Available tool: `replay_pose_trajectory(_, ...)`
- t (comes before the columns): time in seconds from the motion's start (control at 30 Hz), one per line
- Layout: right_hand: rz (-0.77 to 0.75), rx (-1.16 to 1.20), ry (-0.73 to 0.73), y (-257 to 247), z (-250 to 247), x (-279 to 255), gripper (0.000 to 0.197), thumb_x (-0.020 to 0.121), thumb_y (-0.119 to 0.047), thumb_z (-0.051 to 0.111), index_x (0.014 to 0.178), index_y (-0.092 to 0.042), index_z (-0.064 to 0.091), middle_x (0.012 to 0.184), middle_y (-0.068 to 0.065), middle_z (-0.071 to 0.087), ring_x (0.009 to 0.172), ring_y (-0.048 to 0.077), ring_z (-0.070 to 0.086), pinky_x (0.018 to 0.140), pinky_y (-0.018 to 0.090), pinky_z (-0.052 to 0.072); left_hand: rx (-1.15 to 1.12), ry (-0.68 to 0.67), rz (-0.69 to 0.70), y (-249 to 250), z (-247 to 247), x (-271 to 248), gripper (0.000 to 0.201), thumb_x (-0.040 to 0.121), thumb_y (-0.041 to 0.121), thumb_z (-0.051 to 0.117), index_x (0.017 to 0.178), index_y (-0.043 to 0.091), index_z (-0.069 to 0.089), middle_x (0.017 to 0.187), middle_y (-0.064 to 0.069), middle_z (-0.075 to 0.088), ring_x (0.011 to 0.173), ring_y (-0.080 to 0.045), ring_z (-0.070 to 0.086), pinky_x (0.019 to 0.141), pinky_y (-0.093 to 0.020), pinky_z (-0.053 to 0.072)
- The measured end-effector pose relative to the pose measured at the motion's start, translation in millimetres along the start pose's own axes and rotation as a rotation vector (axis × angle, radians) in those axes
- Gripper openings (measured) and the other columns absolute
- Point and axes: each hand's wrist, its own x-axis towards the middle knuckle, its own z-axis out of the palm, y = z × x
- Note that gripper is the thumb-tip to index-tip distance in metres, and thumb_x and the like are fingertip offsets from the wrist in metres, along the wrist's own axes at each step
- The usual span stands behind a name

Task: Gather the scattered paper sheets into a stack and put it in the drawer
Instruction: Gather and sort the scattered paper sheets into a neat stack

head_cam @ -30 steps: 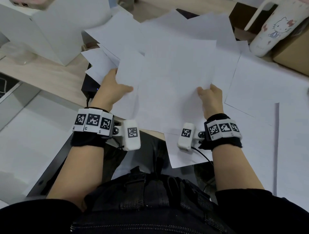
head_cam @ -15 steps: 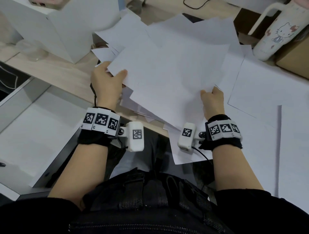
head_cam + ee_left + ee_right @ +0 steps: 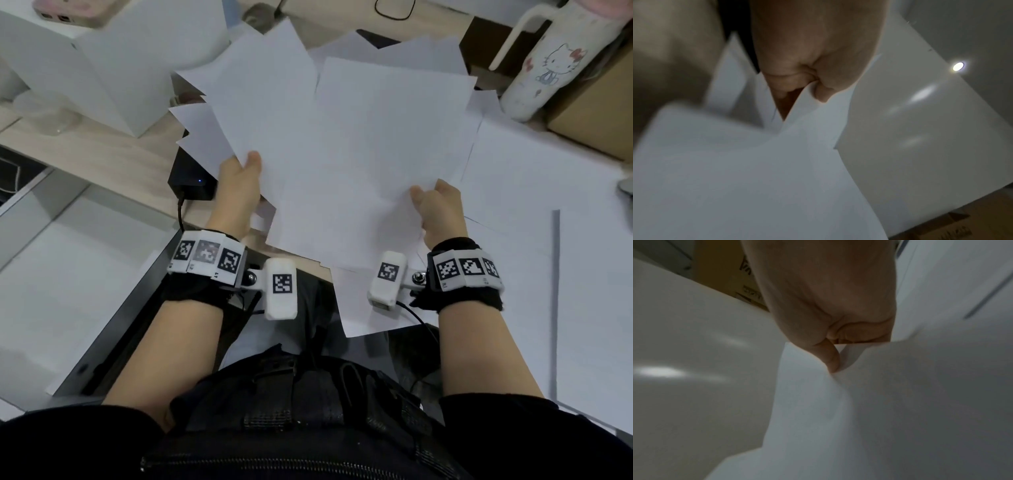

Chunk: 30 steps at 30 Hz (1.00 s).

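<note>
Head view: my left hand (image 3: pixel 239 192) pinches the left edge of the fanned paper sheets (image 3: pixel 342 164), thumb on top; my right hand (image 3: pixel 438 209) pinches their near right edge. Loose sheets (image 3: pixel 548 192) lie on the desk right of my right hand. A black box (image 3: pixel 191 181) sits just left of my left hand.

Left wrist: thumb and fingers clamp the sheet edge.

Right wrist: thumb presses paper against curled fingers.
</note>
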Motion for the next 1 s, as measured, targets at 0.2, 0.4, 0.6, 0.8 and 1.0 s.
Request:
replay_pose_trajectory(0.2, -0.068, 0.012, 0.003, -13.2, -1.0, 0.8, 0.013, 0.084, 0.0, 0.044, 0.081, -0.012, 0.046, 0.082, 0.006, 0.044, 0.076, 0.017, 0.039, 0.065, 0.027, 0.033, 0.184, -0.1, 0.174, 20.8, -10.8, 17.9, 0.021, 0.102, 0.017, 0.04, 0.114, 0.013, 0.058, 0.108, 0.001, 0.065, 0.103, -0.014, 0.062, 0.098, -0.034, 0.049)
replay_pose_trajectory(0.4, -0.16, 0.039, -0.063, -34.9, -1.7, -1.9, 0.016, 0.087, 0.001, 0.046, 0.099, 0.005, 0.056, 0.084, 0.007, 0.055, 0.077, 0.019, 0.051, 0.06, 0.021, 0.042, 0.256, -0.275, 0.216, 37.3, -13.4, 26.1, 0.016, 0.1, 0.019, 0.047, 0.107, 0.013, 0.061, 0.093, 0.006, 0.068, 0.085, -0.01, 0.067, 0.083, -0.033, 0.054)
replay_pose_trajectory(0.6, -0.241, 0.128, -0.102, -42.8, 2.4, -4.8, 0.016, 0.086, -0.002, 0.049, 0.098, -0.008, 0.057, 0.083, 0.006, 0.057, 0.074, 0.019, 0.05, 0.059, 0.02, 0.044, 0.184, -0.286, 0.29, 50.5, -0.5, 32.1, 0.025, 0.1, 0.03, 0.047, 0.115, 0.016, 0.061, 0.107, 0.006, 0.069, 0.101, -0.008, 0.066, 0.09, -0.029, 0.052)
replay_pose_trajectory(0.8, -0.403, 0.254, -0.026, -47.5, 8.1, -14.6, 0.023, 0.09, 0.003, 0.046, 0.098, -0.018, 0.052, 0.088, 0.007, 0.065, 0.078, 0.02, 0.058, 0.074, 0.032, 0.049, 0.073, -0.325, 0.329, 42.5, 11.4, 24.1, 0.018, 0.097, 0.012, 0.053, 0.114, 0.012, 0.057, 0.105, 0.004, 0.067, 0.099, -0.008, 0.065, 0.091, -0.027, 0.053)
replay_pose_trajectory(1.0, -0.564, 0.378, -0.044, -63.8, 0.0, -22.7, 0.014, 0.091, 0.001, 0.052, 0.099, -0.01, 0.056, 0.088, 0.003, 0.065, 0.078, 0.009, 0.062, 0.075, 0.025, 0.05, -0.129, -0.271, 0.506, 70.2, 13.2, 20.4, 0.015, 0.089, 0.004, 0.062, 0.102, 0.011, 0.062, 0.088, 0.015, 0.073, 0.09, -0.008, 0.068, 0.08, -0.025, 0.053)
